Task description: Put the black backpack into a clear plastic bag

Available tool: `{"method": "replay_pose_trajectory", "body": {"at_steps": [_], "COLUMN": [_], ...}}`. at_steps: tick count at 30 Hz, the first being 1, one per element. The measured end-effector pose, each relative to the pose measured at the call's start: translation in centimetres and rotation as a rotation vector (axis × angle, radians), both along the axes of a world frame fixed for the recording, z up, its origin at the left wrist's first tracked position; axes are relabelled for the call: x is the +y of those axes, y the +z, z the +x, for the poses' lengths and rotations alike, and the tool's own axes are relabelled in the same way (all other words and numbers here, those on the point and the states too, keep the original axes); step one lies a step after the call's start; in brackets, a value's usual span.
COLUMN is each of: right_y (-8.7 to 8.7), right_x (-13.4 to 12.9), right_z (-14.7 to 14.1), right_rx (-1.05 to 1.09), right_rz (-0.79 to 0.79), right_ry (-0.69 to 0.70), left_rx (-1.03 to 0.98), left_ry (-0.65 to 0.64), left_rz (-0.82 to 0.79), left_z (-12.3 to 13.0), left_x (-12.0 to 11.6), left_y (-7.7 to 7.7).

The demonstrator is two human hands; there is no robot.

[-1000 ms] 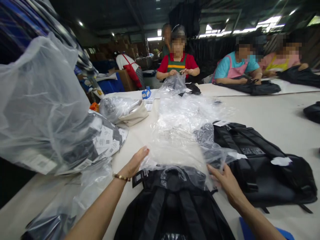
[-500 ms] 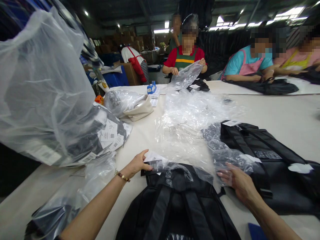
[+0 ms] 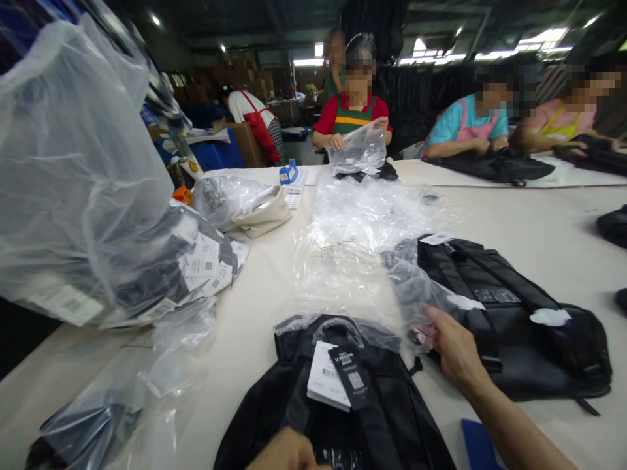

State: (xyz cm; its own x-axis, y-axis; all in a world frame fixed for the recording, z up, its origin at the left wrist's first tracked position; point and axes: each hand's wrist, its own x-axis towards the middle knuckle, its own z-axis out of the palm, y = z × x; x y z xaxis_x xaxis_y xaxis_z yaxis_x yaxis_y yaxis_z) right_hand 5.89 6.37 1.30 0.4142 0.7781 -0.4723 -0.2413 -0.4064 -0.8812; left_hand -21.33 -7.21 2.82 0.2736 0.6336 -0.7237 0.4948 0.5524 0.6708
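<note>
A black backpack (image 3: 392, 391) lies in front of me with its straps up, its top edge under clear film. A white tag (image 3: 323, 382) and a black tag (image 3: 353, 375) rest on it near the handle. My right hand (image 3: 453, 346) is closed on a clear plastic bag (image 3: 409, 294) beside the backpack's top right corner; its fingertips show reddish through the film. My left hand (image 3: 287, 450) is curled over the lower backpack, cut off by the bottom edge. What its fingers hold, if anything, is hidden.
Clear bags (image 3: 362, 215) spread over the table's middle. Another black backpack (image 3: 519, 326) lies to the right. A large filled plastic sack (image 3: 88, 163) stands at left. A beige pouch (image 3: 264, 215) and blue tape dispenser (image 3: 289, 173) sit farther back. Co-workers handle items across the table.
My left hand has left the backpack's top corner and moved down toward me. The white and black tags now show lying on the backpack. My right hand has closed on the plastic.
</note>
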Motion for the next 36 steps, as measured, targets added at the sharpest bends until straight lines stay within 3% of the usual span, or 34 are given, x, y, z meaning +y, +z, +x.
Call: {"method": "replay_pose_trajectory", "body": {"at_steps": [2,4,6,8,10,11,12,14,15,17,20,23,25,28,31,33,36], "right_y": [-0.3,-0.4,-0.1,0.7,1.6,2.0,2.3,2.0,1.4,-0.2,-2.4,-2.2,-1.1,0.1,0.1,-0.1,0.0], "right_x": [-0.6,-1.0,-1.5,-2.3,-3.8,-4.8,-5.8,-7.8,-8.6,-9.6,-9.5,-8.3,-7.4,-6.7,-6.5,-6.3,-5.7], "right_z": [0.3,0.8,1.4,1.9,1.6,1.1,0.2,-2.3,-3.6,-6.1,-7.9,-7.7,-7.1,-6.7,-6.8,-6.7,-6.4], "right_rx": [-0.104,-0.218,-0.325,-0.606,-0.988,-1.152,-1.26,-1.294,-1.306,-1.375,-1.425,-1.324,-1.185,-0.854,-0.454,-0.453,-0.687], "right_rz": [0.022,0.038,0.041,0.119,0.361,0.53,0.698,0.909,0.919,0.821,0.69,0.632,0.541,0.322,0.105,0.115,0.243], "right_ry": [0.076,0.152,0.185,0.143,0.104,0.154,0.276,0.673,0.85,1.022,1.068,1.138,1.104,0.859,0.668,0.59,0.511], "left_rx": [0.284,0.588,0.765,0.765,0.669,0.625,0.6,0.602,0.609,0.604,0.57,0.554,0.549,0.537,0.552,0.545,0.477], "left_ry": [0.01,0.099,0.086,-0.021,-0.194,-0.273,-0.316,-0.295,-0.257,-0.219,-0.254,-0.24,-0.212,-0.19,-0.177,-0.135,-0.067], "left_rz": [0.404,0.833,1.039,1.126,1.117,1.074,1.013,0.895,0.856,0.808,0.755,0.736,0.751,0.782,0.782,0.759,0.698], "left_z": [-1.5,-2.5,-2.8,-2.0,-0.8,-0.2,0.4,1.0,1.1,0.9,0.5,0.5,0.6,0.9,1.0,0.9,0.9], "left_x": [2.7,6.1,8.8,10.0,9.5,8.9,8.1,6.6,5.9,5.1,4.7,4.7,4.6,4.4,4.4,4.6,5.1], "left_y": [1.2,2.0,1.9,1.1,0.1,-0.4,-0.9,-1.9,-2.4,-3.0,-3.4,-3.2,-3.1,-3.0,-2.7,-2.5,-2.2]}}
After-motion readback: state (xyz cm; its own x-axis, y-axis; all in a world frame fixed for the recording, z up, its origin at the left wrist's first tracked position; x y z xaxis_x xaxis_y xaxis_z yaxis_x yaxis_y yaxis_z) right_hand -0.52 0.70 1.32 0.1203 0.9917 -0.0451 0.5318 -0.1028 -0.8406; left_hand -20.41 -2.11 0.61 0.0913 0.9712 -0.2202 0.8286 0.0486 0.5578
